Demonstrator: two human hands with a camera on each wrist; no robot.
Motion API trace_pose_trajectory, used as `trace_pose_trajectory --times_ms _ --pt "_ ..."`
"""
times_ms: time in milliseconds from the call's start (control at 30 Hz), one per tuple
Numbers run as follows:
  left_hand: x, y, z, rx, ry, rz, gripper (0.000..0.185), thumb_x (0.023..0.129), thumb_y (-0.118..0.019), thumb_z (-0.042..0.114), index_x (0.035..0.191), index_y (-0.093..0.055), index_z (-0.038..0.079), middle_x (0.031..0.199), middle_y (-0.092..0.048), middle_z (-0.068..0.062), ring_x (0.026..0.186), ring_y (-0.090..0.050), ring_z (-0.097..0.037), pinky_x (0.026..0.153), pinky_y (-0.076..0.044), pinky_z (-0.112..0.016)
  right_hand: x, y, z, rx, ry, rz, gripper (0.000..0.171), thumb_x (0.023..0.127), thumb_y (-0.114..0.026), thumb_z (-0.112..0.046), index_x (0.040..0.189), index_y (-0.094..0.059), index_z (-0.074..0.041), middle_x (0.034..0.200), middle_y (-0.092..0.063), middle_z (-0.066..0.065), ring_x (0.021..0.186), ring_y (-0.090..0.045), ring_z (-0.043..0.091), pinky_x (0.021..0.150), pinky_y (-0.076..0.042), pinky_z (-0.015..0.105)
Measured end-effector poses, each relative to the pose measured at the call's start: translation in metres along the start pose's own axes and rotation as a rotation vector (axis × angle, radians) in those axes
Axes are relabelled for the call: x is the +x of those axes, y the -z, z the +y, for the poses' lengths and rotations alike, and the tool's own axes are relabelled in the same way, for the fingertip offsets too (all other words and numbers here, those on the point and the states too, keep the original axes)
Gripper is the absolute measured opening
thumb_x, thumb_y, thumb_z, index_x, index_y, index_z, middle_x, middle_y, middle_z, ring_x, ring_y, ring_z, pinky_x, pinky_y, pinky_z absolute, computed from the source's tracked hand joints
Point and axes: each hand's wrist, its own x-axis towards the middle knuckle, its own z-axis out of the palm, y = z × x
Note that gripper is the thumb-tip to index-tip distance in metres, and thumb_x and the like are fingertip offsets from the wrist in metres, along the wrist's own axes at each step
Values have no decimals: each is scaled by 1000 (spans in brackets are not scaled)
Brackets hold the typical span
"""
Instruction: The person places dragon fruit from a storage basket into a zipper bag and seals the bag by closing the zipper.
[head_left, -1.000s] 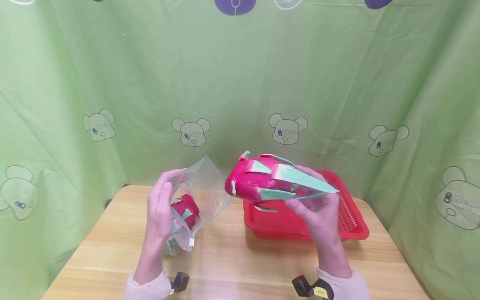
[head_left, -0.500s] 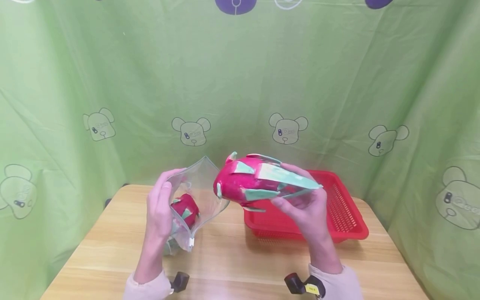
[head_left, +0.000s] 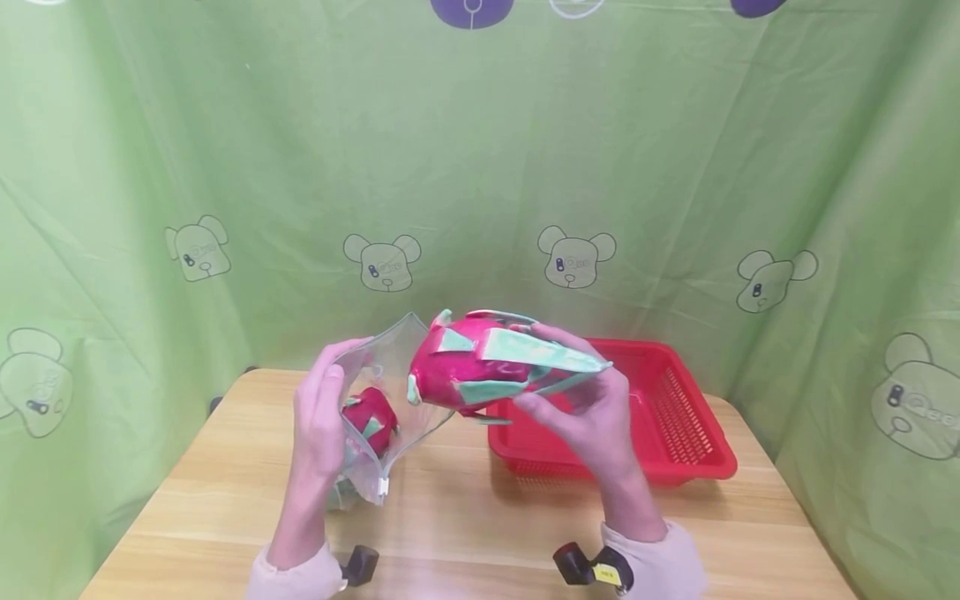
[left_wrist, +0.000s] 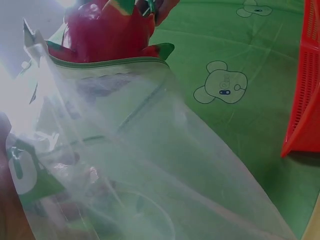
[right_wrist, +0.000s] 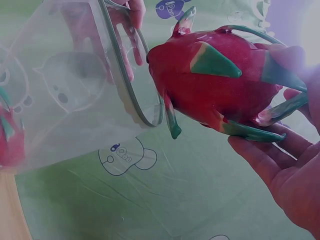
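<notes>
A clear zip bag with its mouth spread wide is gripped at the left edge by my left hand. Inside it lies one dragon fruit, red with green scales, seen through the plastic. My right hand holds a second dragon fruit on its side by the leafy end. That fruit's rounded end is at the bag's opening, overlapping the rim in the head view. From the right wrist, the held dragon fruit points at the bag's green-edged mouth, fingers beneath and thumb on top.
A red plastic basket with slotted sides stands on the wooden table at the right, behind my right hand. Green cloth printed with bear heads hangs behind and at both sides of the table.
My right hand has carried the held dragon fruit leftward, from beside the bag to its opening. My left hand and the bag have stayed in place.
</notes>
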Motion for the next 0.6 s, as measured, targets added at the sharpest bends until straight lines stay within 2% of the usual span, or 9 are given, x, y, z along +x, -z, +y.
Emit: trace_pose_trajectory --times_ms 433,600 --pt "-2 0 0 11 18 6 40 107 -33 14 131 -64 7 124 -68 -14 120 -63 -27 110 -44 -35 6 -15 1 -68 -18 -13 63 79 -81 9 138 -61 0 130 -66 21 112 -66 32 94 -58 40" --pt "-3 1 1 20 23 15 39 107 -34 15 131 -65 9 123 -69 -13 118 -63 -25 110 -42 -42 7 -20 0 -91 -52 -18 62 78 -82 8 136 -64 -6 130 -67 15 112 -66 33 92 -59 41"
